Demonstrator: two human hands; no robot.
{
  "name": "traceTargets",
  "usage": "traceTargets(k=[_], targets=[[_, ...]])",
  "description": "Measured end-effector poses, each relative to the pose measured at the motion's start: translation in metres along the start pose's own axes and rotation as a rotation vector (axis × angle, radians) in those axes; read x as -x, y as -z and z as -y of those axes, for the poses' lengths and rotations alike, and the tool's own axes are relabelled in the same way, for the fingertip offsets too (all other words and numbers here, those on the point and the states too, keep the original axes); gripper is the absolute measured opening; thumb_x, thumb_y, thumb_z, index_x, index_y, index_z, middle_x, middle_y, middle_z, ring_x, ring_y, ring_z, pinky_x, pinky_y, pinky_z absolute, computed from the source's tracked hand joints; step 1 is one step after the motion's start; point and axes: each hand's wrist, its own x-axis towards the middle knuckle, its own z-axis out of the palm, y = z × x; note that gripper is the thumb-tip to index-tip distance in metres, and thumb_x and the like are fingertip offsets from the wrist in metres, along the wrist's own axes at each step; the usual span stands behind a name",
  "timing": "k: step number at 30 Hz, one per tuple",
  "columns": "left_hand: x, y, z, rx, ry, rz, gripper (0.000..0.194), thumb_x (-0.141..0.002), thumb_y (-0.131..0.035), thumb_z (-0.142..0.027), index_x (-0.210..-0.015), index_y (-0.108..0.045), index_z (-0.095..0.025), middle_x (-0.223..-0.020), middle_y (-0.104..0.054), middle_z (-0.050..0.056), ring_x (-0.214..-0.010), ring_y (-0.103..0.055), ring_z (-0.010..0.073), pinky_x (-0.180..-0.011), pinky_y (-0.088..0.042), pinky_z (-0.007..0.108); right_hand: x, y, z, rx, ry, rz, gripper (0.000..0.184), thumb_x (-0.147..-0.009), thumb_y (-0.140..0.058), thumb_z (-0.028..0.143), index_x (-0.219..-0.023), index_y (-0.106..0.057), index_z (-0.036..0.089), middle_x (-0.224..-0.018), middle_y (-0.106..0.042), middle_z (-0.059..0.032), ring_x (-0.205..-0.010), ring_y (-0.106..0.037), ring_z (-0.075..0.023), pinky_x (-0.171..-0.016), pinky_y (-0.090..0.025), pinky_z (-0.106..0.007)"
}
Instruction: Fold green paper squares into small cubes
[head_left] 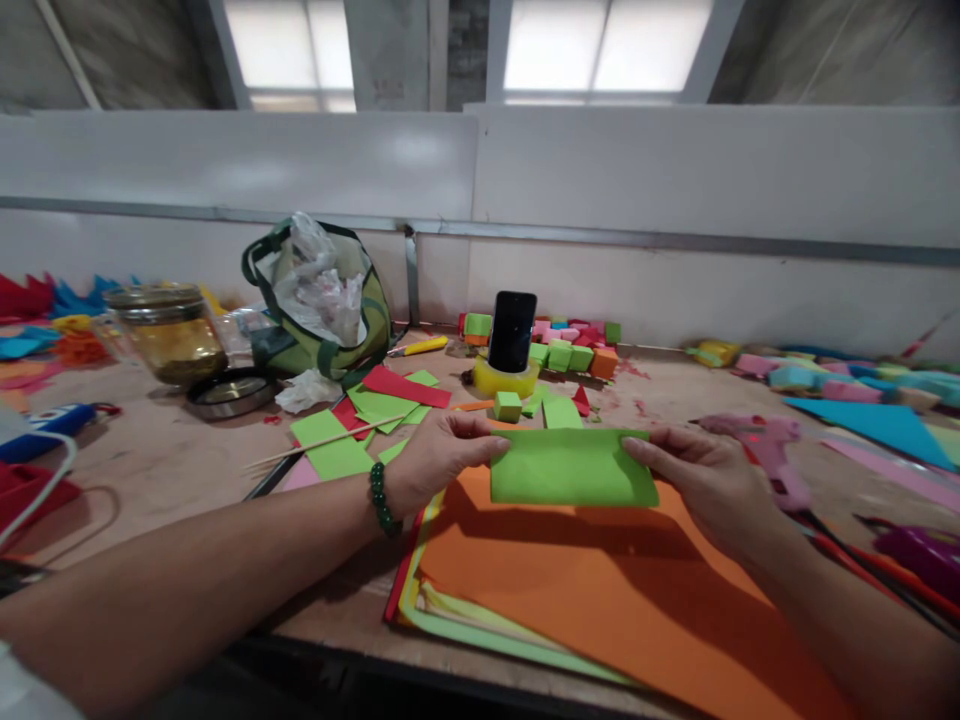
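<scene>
A light green sheet of craft paper (573,470) is stretched level between my two hands. My left hand (448,455), with a dark green bead bracelet (381,500) at the wrist, pinches its left edge. At the right edge my right hand (697,475) grips it between thumb and fingers. Below it lies a stack of coloured sheets topped by an orange sheet (600,590). Just beyond stand a small green paper cube (507,405) and green scraps. Left of my hand are green pieces (334,448) with thin wooden sticks (330,440) across them.
A phone (512,330) leans upright in a yellow tape roll (504,378), with several coloured cubes (559,355) behind. A pink glue gun (765,440) lies right. Leftward are a camouflage bag (375,310), a glass jar (169,340), a round lid (231,392) and a yellow cutter (425,345).
</scene>
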Motion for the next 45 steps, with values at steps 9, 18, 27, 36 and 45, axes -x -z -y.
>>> traceTargets(k=[9, 18, 27, 36, 45], targets=[[0.002, -0.001, 0.0, -0.004, 0.0, -0.024, 0.021, -0.059, -0.078, -0.028, -0.064, -0.067, -0.011, -0.059, -0.059, -0.001, -0.056, -0.049, 0.0076, -0.059, -0.04, 0.022, 0.0, 0.003, -0.004, 0.008, 0.008, 0.016, 0.035, -0.059, -0.079, 0.05, -0.063, -0.067, 0.017, -0.06, -0.059, 0.0008, -0.055, -0.049, -0.0103, -0.052, -0.041, -0.023], [-0.001, 0.004, 0.0, -0.115, 0.065, 0.022, 0.023, -0.062, -0.075, -0.031, -0.066, -0.061, -0.013, -0.061, -0.054, -0.003, -0.056, -0.046, 0.007, -0.058, -0.037, 0.022, 0.003, -0.001, -0.003, -0.006, 0.044, 0.034, 0.026, -0.065, -0.077, 0.045, -0.067, -0.068, 0.02, -0.064, -0.063, 0.0, -0.06, -0.053, -0.0125, -0.058, -0.044, -0.025], [-0.006, 0.011, 0.006, -0.196, 0.134, 0.159, 0.023, -0.063, -0.069, -0.032, -0.067, -0.054, -0.015, -0.058, -0.051, -0.004, -0.054, -0.046, 0.0076, -0.055, -0.038, 0.02, 0.002, 0.002, -0.012, 0.04, 0.005, 0.069, 0.031, -0.067, -0.075, 0.045, -0.073, -0.068, 0.015, -0.07, -0.064, -0.0011, -0.063, -0.053, -0.0115, -0.059, -0.041, -0.024], [-0.001, 0.007, -0.007, -0.883, 0.116, 0.22, 0.012, -0.065, -0.057, -0.025, -0.058, -0.054, -0.016, -0.053, -0.053, -0.003, -0.053, -0.046, 0.0112, -0.051, -0.032, 0.023, 0.003, -0.008, -0.023, 0.331, -0.067, 0.231, 0.03, -0.07, -0.068, 0.04, -0.086, -0.063, 0.014, -0.054, -0.048, 0.0061, -0.049, -0.039, -0.0085, -0.046, -0.025, -0.023], [0.002, 0.0, -0.012, -1.275, 0.073, 0.235, 0.008, -0.068, -0.052, -0.022, -0.062, -0.056, -0.018, -0.06, -0.058, -0.002, -0.059, -0.051, 0.0139, -0.053, -0.032, 0.024, 0.003, -0.013, -0.021, 0.592, 0.008, 0.312, 0.038, -0.075, -0.06, 0.033, -0.107, -0.054, 0.014, -0.06, -0.048, 0.0055, -0.055, -0.045, -0.0117, -0.052, -0.031, -0.025]])
